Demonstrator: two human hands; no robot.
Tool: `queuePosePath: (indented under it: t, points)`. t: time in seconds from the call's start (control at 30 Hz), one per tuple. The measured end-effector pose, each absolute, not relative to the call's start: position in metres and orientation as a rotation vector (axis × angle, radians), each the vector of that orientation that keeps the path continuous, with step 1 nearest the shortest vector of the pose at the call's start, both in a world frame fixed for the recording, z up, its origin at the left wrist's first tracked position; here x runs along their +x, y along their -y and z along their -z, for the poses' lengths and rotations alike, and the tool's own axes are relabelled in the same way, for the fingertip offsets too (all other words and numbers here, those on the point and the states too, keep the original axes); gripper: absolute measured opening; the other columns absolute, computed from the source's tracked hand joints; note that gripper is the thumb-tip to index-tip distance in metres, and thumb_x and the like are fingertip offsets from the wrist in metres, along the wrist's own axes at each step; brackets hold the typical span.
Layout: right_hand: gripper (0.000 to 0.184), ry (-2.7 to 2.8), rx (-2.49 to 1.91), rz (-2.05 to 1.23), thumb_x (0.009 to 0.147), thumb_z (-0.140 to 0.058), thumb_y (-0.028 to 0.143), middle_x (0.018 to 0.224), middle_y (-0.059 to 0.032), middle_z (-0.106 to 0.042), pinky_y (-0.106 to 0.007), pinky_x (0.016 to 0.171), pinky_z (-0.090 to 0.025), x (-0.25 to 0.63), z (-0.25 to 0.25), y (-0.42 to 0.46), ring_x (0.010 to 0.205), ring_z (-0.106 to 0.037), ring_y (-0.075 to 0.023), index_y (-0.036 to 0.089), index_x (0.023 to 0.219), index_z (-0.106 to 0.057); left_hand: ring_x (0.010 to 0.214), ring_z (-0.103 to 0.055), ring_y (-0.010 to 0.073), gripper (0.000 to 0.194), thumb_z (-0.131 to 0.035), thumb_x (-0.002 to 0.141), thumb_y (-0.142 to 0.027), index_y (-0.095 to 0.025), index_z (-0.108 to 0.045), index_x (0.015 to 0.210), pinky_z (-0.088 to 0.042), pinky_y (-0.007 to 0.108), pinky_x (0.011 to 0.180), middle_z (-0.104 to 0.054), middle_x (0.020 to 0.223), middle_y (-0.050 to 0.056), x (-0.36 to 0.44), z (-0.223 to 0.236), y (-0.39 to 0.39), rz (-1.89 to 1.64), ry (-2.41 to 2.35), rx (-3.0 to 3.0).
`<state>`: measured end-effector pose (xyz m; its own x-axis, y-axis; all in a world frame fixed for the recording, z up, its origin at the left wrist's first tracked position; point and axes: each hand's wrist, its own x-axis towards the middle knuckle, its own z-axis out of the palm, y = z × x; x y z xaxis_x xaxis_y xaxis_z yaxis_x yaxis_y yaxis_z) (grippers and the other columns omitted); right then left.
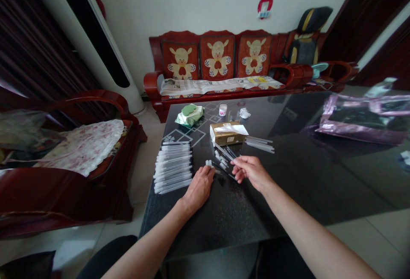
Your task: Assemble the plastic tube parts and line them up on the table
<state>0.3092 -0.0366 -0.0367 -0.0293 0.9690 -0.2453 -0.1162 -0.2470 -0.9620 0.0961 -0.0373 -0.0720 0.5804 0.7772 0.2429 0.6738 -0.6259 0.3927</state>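
Observation:
My right hand point(251, 171) is closed in a pinch around a slender translucent white tube point(221, 151), which points away to the upper left. My left hand point(200, 185) rests low over the black tabletop, fingers bent together at small white caps point(209, 163); what its fingertips hold is hidden. More white caps point(221, 159) lie loose between the hands, beside thin dark rods point(229, 152). Left of my left hand, several white pen-like sticks point(173, 165) are laid in a stacked row. A few similar pale tubes point(260, 144) lie beyond my right hand.
A tissue box point(228, 139) stands just past the caps. Farther back are green-and-white wipes point(190, 115), a small white cup point(223, 109) and a crumpled tissue point(244, 113). A purple-edged plastic package point(361, 136) lies at right. A wooden sofa point(188, 35) stands behind the table.

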Motion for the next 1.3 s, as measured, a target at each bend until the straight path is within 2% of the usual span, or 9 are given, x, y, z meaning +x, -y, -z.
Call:
queuePosePath:
  t: [0.17,0.43,0.63,0.83,0.93,1.07,1.2,1.3]
  points:
    - [0.026,1.0,-1.299,-1.464,0.076,-0.068,0.037,0.057,-0.0044,-0.066,-0.021,0.033,-0.048,0.309,0.037,0.036,0.04,-0.06,-0.013,0.012,0.081,-0.064,0.091,-0.053,0.0224,0.038,-0.036,0.089,-0.01,-0.018,-0.052,0.122,-0.042,0.038,0.086,-0.056,0.102,0.011,0.096,0.07,0.038,-0.532,-1.254,2.572]
    - [0.026,1.016,-1.285,-1.474,0.076,-0.067,0.037,0.057,-0.0038,-0.066,-0.021,0.034,-0.048,0.309,0.04,0.037,0.04,-0.06,-0.0131,0.012,0.082,-0.064,0.091,-0.052,0.0221,0.019,-0.043,0.086,-0.008,-0.016,-0.057,0.095,-0.042,0.035,0.084,-0.056,0.095,0.01,0.093,0.066,0.036,-0.561,-1.3,2.496]
    - [0.026,1.024,-1.279,-1.48,0.076,-0.068,0.037,0.056,-0.0037,-0.066,-0.021,0.034,-0.048,0.307,0.04,0.038,0.04,-0.06,-0.0133,0.012,0.081,-0.064,0.085,-0.055,0.0199,0.03,-0.041,0.085,-0.006,-0.019,-0.057,0.107,-0.044,0.032,0.079,-0.057,0.096,0.009,0.09,0.066,0.036,-0.531,-1.322,2.455]
    - [0.025,1.024,-1.294,-1.488,0.076,-0.068,0.037,0.055,-0.0036,-0.066,-0.02,0.033,-0.047,0.304,0.037,0.04,0.039,-0.059,-0.0128,0.012,0.08,-0.064,0.09,-0.054,0.0234,0.025,-0.046,0.087,-0.013,-0.018,-0.058,0.108,-0.044,0.034,0.078,-0.058,0.097,0.01,0.093,0.066,0.038,-0.48,-1.356,2.542]
    - [0.025,1.032,-1.291,-1.491,0.076,-0.068,0.037,0.055,-0.0035,-0.066,-0.02,0.033,-0.047,0.304,0.038,0.04,0.04,-0.06,-0.013,0.012,0.08,-0.064,0.089,-0.053,0.0229,0.026,-0.042,0.088,-0.012,-0.019,-0.059,0.105,-0.044,0.033,0.076,-0.059,0.094,0.009,0.093,0.066,0.039,-0.431,-1.379,2.562]
    - [0.026,1.038,-1.298,-1.494,0.075,-0.068,0.038,0.056,-0.0036,-0.066,-0.02,0.033,-0.047,0.303,0.039,0.04,0.04,-0.06,-0.0132,0.012,0.08,-0.063,0.084,-0.054,0.0211,0.038,-0.034,0.089,-0.01,-0.019,-0.056,0.119,-0.044,0.031,0.073,-0.058,0.093,0.009,0.093,0.066,0.043,-0.443,-1.374,2.593]
    - [0.028,1.048,-1.289,-1.502,0.075,-0.068,0.039,0.056,-0.0035,-0.066,-0.021,0.033,-0.047,0.301,0.039,0.04,0.04,-0.06,-0.0131,0.012,0.081,-0.063,0.078,-0.055,0.019,0.035,-0.035,0.089,-0.011,-0.019,-0.062,0.111,-0.044,0.029,0.07,-0.057,0.088,0.008,0.088,0.058,0.042,-0.604,-1.374,2.467]
    - [0.029,1.058,-1.27,-1.512,0.075,-0.068,0.04,0.055,-0.0028,-0.065,-0.02,0.033,-0.046,0.3,0.037,0.041,0.039,-0.06,-0.0129,0.012,0.081,-0.064,0.081,-0.057,0.0176,0.034,-0.039,0.09,-0.017,-0.021,-0.06,0.117,-0.045,0.03,0.076,-0.059,0.091,0.007,0.08,0.047,0.033,-0.911,-1.347,2.192]
